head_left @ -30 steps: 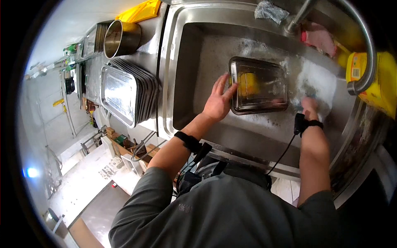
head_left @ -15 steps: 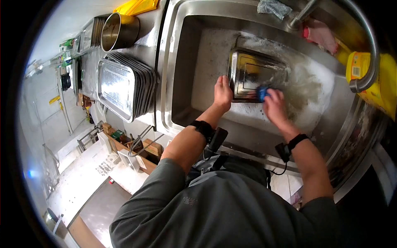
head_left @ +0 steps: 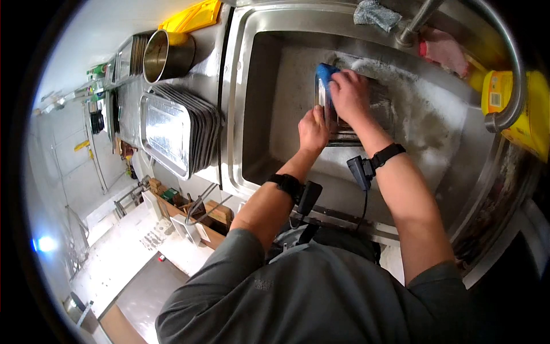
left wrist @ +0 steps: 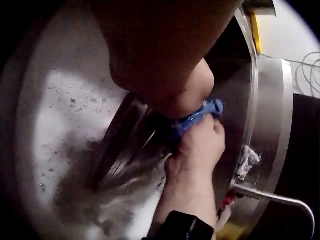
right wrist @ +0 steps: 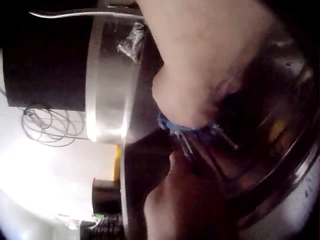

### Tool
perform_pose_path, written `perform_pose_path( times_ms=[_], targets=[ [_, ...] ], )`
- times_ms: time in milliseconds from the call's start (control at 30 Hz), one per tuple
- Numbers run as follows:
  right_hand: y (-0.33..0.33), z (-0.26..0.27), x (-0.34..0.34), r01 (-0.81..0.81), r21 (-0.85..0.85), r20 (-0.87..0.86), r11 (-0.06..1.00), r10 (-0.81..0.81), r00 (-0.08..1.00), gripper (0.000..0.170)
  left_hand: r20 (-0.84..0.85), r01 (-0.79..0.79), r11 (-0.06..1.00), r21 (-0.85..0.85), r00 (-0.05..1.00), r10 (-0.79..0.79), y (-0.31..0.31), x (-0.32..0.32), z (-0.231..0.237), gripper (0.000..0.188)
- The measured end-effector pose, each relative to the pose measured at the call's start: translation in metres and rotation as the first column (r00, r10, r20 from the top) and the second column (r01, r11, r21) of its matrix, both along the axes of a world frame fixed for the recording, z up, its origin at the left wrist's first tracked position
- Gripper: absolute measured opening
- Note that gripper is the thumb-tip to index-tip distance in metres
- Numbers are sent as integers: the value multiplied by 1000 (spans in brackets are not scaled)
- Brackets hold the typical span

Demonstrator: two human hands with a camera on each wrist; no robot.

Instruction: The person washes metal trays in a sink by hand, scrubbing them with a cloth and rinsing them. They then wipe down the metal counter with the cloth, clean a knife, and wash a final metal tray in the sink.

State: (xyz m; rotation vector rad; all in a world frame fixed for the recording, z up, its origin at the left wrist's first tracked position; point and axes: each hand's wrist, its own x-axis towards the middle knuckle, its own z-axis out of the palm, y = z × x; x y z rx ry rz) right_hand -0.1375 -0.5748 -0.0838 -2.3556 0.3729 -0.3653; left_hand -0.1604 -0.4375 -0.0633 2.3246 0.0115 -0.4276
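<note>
A rectangular metal tray (head_left: 382, 109) sits in the soapy water of the sink, partly covered by my right hand and forearm. My left hand (head_left: 313, 132) grips the tray's left edge near the front corner. Bunched under the fingers of my right hand (head_left: 350, 94) is a blue cloth (head_left: 325, 73), pressed along that same edge toward the far corner. The left wrist view has the wet blue cloth (left wrist: 192, 120) between both hands, close together. In the right wrist view, much of the cloth (right wrist: 175, 127) is hidden beneath the right hand.
The steel sink (head_left: 260, 114) has foam (head_left: 452, 106) on its right side. A curved faucet (head_left: 513, 69) arches over the right end by a yellow container (head_left: 518, 114). Left of the sink stand stacked metal trays (head_left: 166, 137) and a steel pot (head_left: 166, 57). Crumpled grey material (head_left: 376, 16) lies on the back ledge.
My right hand came from the foam at the right with the blue cloth to the tray's near edge, then moved up and left to its left edge. My left hand went from spread fingers to gripping.
</note>
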Motion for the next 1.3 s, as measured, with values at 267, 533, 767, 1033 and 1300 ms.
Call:
perform_pose_path(
  times_ms=[267, 533, 767, 1033, 1300],
  targets=[
    [-121, -127, -61, 478, 73, -503, 875, -381, 775, 36, -77, -166, 982, -93, 984, 159, -8, -9, -13, 49],
    [-30, -78, -156, 483, -14, -707, 875, -350, 614, 34, -379, -323, 871, -369, 909, 177, -21, -10, -4, 52],
    [12, 64, -86, 237, 67, -227, 969, -217, 950, 30, -109, 66, 930, -361, 988, -112, -25, -13, 31, 52],
    [-117, -16, -125, 267, -129, -508, 955, -295, 810, 29, 126, 629, 769, -117, 777, -616, 33, -31, 158, 26],
    [-121, 7, -212, 511, 327, -652, 795, -202, 731, 28, 704, 750, 541, 382, 143, -695, 140, -53, 215, 41]
  ],
)
